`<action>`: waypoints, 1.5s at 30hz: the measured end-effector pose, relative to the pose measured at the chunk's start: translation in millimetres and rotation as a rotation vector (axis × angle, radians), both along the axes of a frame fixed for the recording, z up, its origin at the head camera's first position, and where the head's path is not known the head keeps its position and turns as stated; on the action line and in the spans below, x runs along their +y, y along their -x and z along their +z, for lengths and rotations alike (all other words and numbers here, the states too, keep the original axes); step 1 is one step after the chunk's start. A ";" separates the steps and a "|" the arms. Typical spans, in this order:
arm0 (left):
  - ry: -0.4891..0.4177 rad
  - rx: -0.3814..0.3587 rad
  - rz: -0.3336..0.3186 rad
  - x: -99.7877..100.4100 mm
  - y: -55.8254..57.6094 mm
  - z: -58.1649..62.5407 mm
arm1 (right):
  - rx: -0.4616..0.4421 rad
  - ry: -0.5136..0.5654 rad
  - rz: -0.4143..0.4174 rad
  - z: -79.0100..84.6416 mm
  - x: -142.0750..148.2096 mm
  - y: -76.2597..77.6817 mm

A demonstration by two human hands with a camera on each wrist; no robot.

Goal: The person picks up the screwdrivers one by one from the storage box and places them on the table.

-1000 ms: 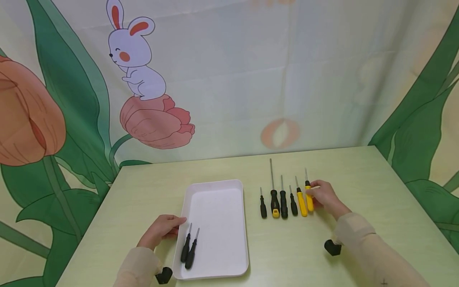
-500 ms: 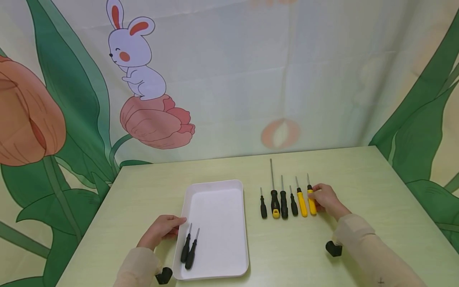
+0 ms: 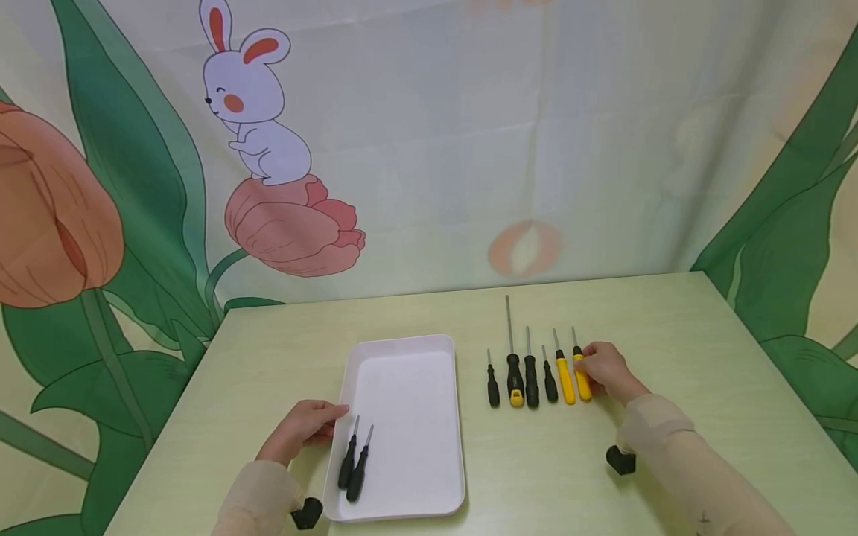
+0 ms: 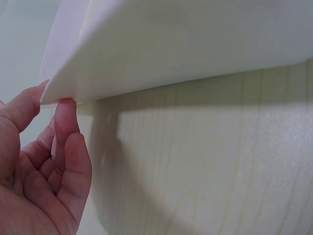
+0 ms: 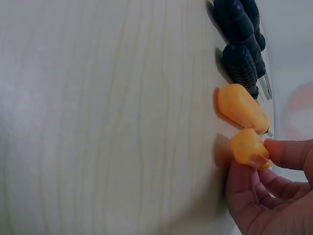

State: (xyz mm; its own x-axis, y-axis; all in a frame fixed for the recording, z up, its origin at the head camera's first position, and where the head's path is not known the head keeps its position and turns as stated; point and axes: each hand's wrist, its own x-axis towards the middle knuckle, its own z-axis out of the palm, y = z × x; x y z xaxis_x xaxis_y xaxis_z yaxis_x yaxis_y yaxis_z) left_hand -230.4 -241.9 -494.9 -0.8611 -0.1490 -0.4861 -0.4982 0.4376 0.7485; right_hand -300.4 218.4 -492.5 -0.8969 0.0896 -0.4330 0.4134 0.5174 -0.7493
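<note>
Rightmost screwdriver (image 3: 583,385) pinched in right hand (image 3: 605,370), tray rim (image 3: 346,383) in left hand (image 3: 304,426) — right table edge (image 3: 775,374) well apart

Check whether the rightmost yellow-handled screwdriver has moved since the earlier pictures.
Yes: the rightmost yellow-handled screwdriver has shifted mostly downward in the head view, judged against the unmoved left yellow-handled screwdriver.

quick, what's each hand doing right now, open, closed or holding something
Left hand: closed, pinching the left rim of the white tray.
Right hand: closed, holding the rightmost yellow screwdriver by its handle.
</note>
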 end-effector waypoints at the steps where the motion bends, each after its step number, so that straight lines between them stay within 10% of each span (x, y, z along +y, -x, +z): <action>1: -0.004 0.001 -0.006 -0.8 0.2 -0.7 | 0.006 -0.011 0.005 0.0 -0.1 0.1; 20: 0.024 -0.028 -0.004 0.1 1.6 0.9 | 0.046 -0.219 0.108 -9.7 2.6 9.4; 45: 0.039 -0.024 -0.008 -0.4 1.6 -0.7 | 0.021 -0.216 0.055 4.3 -2.1 -2.9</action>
